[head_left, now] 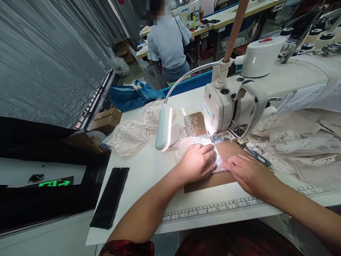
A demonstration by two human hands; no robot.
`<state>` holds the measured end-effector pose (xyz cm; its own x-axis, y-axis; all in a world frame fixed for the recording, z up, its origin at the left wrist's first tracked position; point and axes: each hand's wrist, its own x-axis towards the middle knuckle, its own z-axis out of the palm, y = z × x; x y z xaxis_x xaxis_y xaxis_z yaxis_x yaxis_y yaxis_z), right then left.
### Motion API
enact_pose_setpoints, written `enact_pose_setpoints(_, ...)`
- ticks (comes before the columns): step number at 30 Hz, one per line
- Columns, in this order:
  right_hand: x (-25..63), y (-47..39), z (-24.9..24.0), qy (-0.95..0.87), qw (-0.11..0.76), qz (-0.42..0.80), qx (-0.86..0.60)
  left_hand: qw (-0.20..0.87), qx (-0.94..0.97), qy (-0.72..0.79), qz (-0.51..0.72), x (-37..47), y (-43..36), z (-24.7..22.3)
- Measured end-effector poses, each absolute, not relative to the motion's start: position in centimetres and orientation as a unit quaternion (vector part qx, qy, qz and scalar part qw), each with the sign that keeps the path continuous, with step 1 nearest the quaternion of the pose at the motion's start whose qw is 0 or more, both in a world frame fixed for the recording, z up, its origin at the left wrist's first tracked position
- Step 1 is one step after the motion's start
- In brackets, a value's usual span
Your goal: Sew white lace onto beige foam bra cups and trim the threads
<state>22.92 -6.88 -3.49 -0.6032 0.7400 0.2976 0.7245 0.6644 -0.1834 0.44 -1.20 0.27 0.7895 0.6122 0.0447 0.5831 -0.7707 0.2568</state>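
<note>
White lace fabric (217,159) lies under the needle area of a white sewing machine (214,106), on a brown plate. My left hand (197,161) rests on the lace with its fingers spread a little, pressing it flat. At the right edge of the lace, my right hand (245,172) has thumb and forefinger pinched together; a thin thread-like end shows above them, and what they grip is too small to name. Dark scissors (257,156) lie just beyond my right hand. A lit lamp (163,128) on a bent metal neck hangs left of the needle.
Lace cups (129,138) sit at the table's left, a black phone (110,198) nearer the front-left edge. More lace pieces (290,142) are heaped on the right. A printed ruler (218,210) runs along the front edge. A seated person (169,44) works at another machine beyond.
</note>
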Motion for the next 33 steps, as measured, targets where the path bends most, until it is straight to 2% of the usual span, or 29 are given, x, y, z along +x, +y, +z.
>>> enact_pose_setpoints(6,22.8,-6.4,-3.6,-0.893,0.188,0.030,-0.409,0.094,0.936,0.335,0.053,0.6,-1.0,-0.3)
enact_pose_setpoints(17,22.4,-4.7,-2.3,-0.895,0.140,0.034,-0.421,0.043,0.948,0.312,0.046,0.0,-0.1,0.0)
enact_pose_setpoints(25,22.4,-4.0,-3.2,-0.894,0.129,0.027,-0.427,0.030,0.941,0.334,0.043,0.2,0.0,-0.5)
enact_pose_setpoints(33,21.4,-2.3,-3.0,-0.879,0.032,0.022,-0.476,0.020,0.924,0.378,0.054,-0.1,0.7,-1.0)
